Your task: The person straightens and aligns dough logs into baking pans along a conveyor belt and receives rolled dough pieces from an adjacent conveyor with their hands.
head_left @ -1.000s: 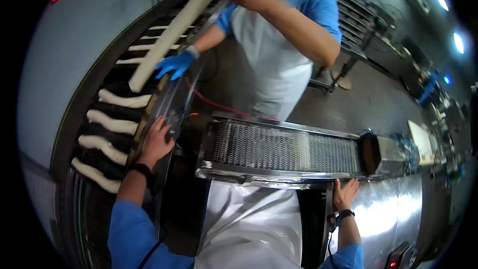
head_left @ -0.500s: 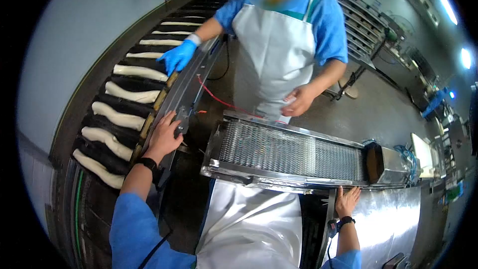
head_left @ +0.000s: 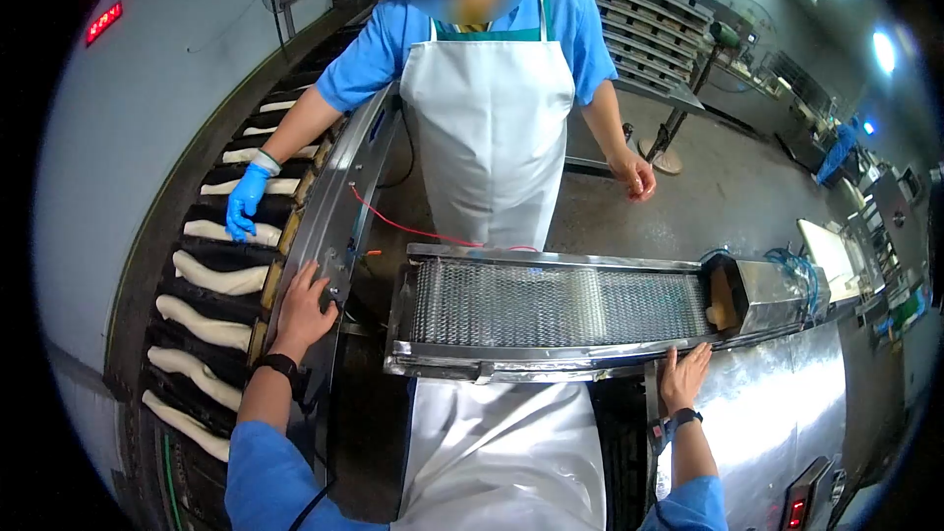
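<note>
1. Plainly, the left hand (head_left: 307, 313) lies palm down on the metal rail (head_left: 329, 206) beside the conveyor (head_left: 169, 280), its fingers spread (a black band circles the wrist).
2. Pale strips (head_left: 203, 323) lie crosswise in black troughs (head_left: 197, 297) along the conveyor, on the far side of the rail from the person; the nearest ones are just beside the left hand and forearm, apart from the fingers.
3. Over to the right, the right hand (head_left: 685, 376) rests flat at the left end of the metal table (head_left: 777, 403), with its fingers extended close together, the thumb a little apart, and the fingertips at the near edge of the mesh belt (head_left: 551, 305) (this wrist has a dark band too).
4. At the right end of the mesh belt stands a metal housing (head_left: 777, 297); a small pale piece (head_left: 722, 313) shows at its mouth.
5. Across the belt stands a co-worker (head_left: 487, 108) in a white apron. One hand, in a blue glove (head_left: 248, 199), reaches down to a strip, fingers pointing downward (whether they touch it, I cannot tell); the bare hand (head_left: 634, 177) hangs with fingers loosely curled.
6. Between the rail and the mesh belt runs a red cord (head_left: 393, 224).
</note>
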`<action>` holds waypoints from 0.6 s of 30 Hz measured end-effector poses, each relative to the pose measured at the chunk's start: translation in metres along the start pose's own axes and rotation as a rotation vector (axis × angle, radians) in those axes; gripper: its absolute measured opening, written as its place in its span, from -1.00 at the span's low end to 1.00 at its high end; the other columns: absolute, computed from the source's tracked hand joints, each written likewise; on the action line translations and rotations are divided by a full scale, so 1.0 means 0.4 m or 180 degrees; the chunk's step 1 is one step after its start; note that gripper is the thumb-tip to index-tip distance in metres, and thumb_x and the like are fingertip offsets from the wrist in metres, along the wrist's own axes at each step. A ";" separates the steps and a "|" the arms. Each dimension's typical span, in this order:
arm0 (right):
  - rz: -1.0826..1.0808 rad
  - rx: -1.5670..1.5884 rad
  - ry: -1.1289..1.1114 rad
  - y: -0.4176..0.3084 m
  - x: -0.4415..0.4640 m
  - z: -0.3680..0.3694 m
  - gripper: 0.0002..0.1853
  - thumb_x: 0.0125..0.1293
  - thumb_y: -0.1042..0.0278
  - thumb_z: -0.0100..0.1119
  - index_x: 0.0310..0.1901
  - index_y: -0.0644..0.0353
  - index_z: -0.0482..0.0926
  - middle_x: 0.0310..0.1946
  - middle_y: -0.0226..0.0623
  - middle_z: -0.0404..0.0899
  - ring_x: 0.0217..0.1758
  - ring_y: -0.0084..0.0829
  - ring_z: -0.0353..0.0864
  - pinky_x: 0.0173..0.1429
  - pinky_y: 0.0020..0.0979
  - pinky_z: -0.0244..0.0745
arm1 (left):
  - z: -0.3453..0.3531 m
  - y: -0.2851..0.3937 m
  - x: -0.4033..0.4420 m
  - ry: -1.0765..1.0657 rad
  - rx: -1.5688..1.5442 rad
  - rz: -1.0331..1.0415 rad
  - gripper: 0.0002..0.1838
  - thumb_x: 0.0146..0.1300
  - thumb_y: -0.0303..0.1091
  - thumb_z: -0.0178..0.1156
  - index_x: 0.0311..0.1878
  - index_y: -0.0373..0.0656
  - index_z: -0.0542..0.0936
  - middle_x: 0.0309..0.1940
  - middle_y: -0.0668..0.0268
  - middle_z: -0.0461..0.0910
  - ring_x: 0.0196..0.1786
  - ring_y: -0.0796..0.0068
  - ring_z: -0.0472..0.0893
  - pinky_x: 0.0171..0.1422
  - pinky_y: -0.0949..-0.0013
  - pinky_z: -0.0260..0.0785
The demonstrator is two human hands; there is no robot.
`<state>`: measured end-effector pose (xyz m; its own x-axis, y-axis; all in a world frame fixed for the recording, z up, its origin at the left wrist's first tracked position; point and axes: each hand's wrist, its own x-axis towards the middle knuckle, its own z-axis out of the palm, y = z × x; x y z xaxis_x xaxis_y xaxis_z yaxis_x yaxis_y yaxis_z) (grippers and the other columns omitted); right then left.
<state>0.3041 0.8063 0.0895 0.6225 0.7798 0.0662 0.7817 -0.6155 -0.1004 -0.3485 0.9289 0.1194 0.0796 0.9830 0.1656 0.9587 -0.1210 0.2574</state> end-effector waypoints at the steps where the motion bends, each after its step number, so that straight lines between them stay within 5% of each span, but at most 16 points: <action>1: 0.0037 0.0049 0.0034 -0.008 0.007 -0.003 -0.09 0.46 -0.26 -0.35 0.43 0.57 -0.11 0.50 0.25 -0.17 0.60 0.00 -0.25 0.62 -0.13 -0.34 | 0.005 -0.001 -0.001 0.0000 0.0002 0.0020 -0.53 0.09 -0.33 0.25 0.11 -0.28 0.56 0.43 0.05 0.20 0.51 0.12 0.13 0.53 0.14 0.08; 18: -0.0586 -0.0054 0.0413 0.012 0.110 0.040 -0.33 0.41 0.28 -0.18 0.47 0.35 -0.07 0.50 0.04 -0.03 0.58 -0.08 -0.08 0.59 -0.02 -0.20 | -0.012 0.011 -0.008 -0.0099 0.0129 -0.0256 -0.55 0.06 -0.32 0.25 0.07 -0.22 0.58 0.43 0.07 0.19 0.50 0.11 0.13 0.53 0.16 0.08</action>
<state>0.3345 0.8394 0.0762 0.4679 0.8587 0.2091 0.8825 -0.4667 -0.0583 -0.3461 0.9243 0.1247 0.0096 0.9932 0.1162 0.9725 -0.0364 0.2300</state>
